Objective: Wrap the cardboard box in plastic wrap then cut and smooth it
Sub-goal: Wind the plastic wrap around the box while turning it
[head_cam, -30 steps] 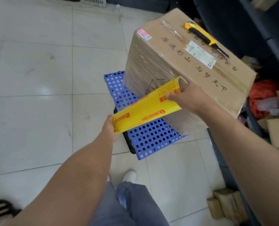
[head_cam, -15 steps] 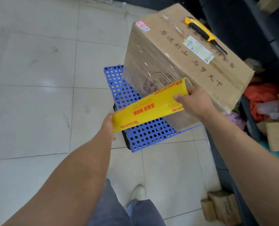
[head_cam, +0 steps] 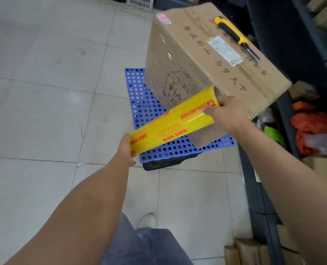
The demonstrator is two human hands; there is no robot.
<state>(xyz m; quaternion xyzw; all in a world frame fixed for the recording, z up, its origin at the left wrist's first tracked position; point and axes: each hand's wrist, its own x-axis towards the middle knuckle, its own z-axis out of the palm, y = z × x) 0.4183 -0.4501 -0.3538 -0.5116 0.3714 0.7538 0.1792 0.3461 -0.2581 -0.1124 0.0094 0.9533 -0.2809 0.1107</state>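
Obs. 1: The cardboard box (head_cam: 206,60) sits upper right of centre, tipped on a blue perforated panel (head_cam: 145,108) on the tiled floor. Its near side already shows rippled clear film.

Obs. 2: The plastic wrap roll (head_cam: 174,121) runs diagonally across mid-frame, just in front of that side. The right hand (head_cam: 227,113) is curled round its upper right end. The left hand (head_cam: 125,148) holds the lower left end, fingers mostly hidden behind the roll.

Change over the last 1 s: the print facing up on the roll is different in each of the 3 pictures, so the roll has turned on its axis. Both hands have kept their ends, and the roll has stayed close to the same box side.

Reading: film is probably paying out, so wrapping is still under way.

Obs. 3: The yellow utility knife (head_cam: 231,33) lies untouched on the box top. The cut is not yet begun.
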